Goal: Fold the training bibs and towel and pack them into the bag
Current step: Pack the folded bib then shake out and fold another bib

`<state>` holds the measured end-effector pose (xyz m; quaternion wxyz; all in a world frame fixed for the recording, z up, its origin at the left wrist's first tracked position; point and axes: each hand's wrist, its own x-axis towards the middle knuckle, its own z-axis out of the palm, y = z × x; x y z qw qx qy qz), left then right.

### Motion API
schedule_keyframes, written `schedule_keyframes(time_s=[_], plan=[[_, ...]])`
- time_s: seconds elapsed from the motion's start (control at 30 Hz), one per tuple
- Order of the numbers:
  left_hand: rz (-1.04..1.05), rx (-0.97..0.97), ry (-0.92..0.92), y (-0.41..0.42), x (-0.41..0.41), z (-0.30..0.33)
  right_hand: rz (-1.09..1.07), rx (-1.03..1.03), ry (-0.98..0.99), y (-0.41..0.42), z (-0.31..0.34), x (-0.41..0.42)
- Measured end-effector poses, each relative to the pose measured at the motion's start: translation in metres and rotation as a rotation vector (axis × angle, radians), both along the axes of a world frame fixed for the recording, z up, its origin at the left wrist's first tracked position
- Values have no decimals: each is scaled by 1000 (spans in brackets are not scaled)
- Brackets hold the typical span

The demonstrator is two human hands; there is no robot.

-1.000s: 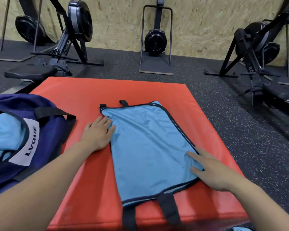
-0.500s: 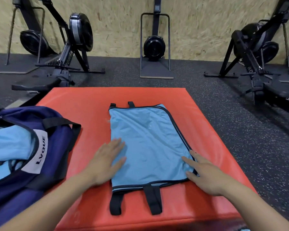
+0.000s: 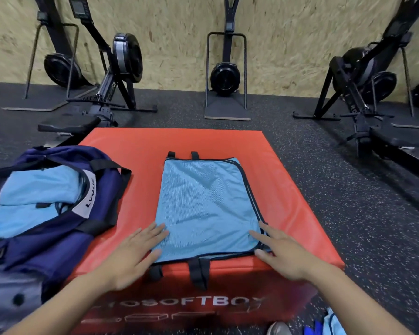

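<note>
A light blue training bib (image 3: 203, 206) with dark trim and black straps lies flat, folded lengthwise, on the red soft box (image 3: 288, 189). My left hand (image 3: 133, 252) rests flat at the bib's near left corner, fingers straight. At the near right corner my right hand (image 3: 281, 252) lies flat, fingertips on the dark edge. A navy bag (image 3: 58, 233) stands open at the left, with light blue fabric (image 3: 34, 189) inside it.
Black rowing machines (image 3: 121, 68) stand along the chipboard wall behind the box, on dark rubber flooring (image 3: 361, 213). More blue fabric (image 3: 329, 325) and a shoe tip (image 3: 277, 328) show on the floor at the bottom right.
Both hands slid down the bib toward its near edge; the left came from the far left corner. The view pulled back, showing the box's front face.
</note>
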<state>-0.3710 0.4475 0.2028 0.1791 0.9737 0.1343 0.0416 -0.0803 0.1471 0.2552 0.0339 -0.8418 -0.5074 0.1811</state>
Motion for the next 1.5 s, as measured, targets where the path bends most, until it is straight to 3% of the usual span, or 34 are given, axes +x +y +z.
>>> schedule_keyframes(time_s=[0.43, 0.67, 0.93, 1.07, 1.2, 1.4, 1.5], plan=[[-8, 95, -52, -23, -76, -3, 78, 180, 49, -83, -22, 10], [-78, 235, -96, -28, -62, 12, 232, 224, -220, -68, -26, 21], [-155, 298, -115, -33, -40, 27, 284, 237, -252, -33, -34, 27], [-137, 205, -119, -30, -40, 21, 265, 338, -146, -30, -36, 29], [-62, -34, -177, -35, -48, 27, 186, 489, -7, -33, -29, 21], [-8, -495, -283, -69, -60, 87, 109, 574, 175, -49, 21, -5], [-13, -589, -346, -79, -66, 113, 81, 590, 318, -60, 52, -21]])
